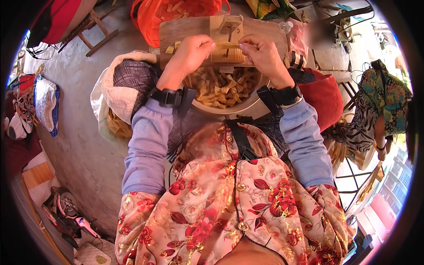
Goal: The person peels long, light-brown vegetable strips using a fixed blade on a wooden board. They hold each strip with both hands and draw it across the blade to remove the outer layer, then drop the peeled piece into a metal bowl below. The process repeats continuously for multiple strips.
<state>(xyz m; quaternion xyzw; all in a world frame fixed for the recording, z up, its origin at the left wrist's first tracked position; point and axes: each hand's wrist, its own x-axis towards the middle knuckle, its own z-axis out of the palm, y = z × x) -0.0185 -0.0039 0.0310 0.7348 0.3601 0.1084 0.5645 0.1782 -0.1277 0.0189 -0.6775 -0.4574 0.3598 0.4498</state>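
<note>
A thin yellowish strip, perhaps dried leaf or husk, [228, 45] is stretched between my two hands. My left hand [195, 49] pinches its left end, and my right hand [261, 54] pinches the right end. Under the strip, a pale wooden block [217, 57] with a slim dark rod and a raised wooden piece [231, 22] sits on a wooden board [185, 29]. Small yellow chunks [170, 49] lie on the board beside my left hand. Below the board's near edge, a round metal basin [228, 111] holds many folded or knotted yellow-brown pieces [225, 89].
An orange plastic bag [144, 20] with pale pieces stands behind the board. To the left is a white sack [106, 86]; a red bag [326, 96] sits right. Another person [364, 122] is at far right. A wooden frame [96, 29] and pink bike [82, 225] stand left.
</note>
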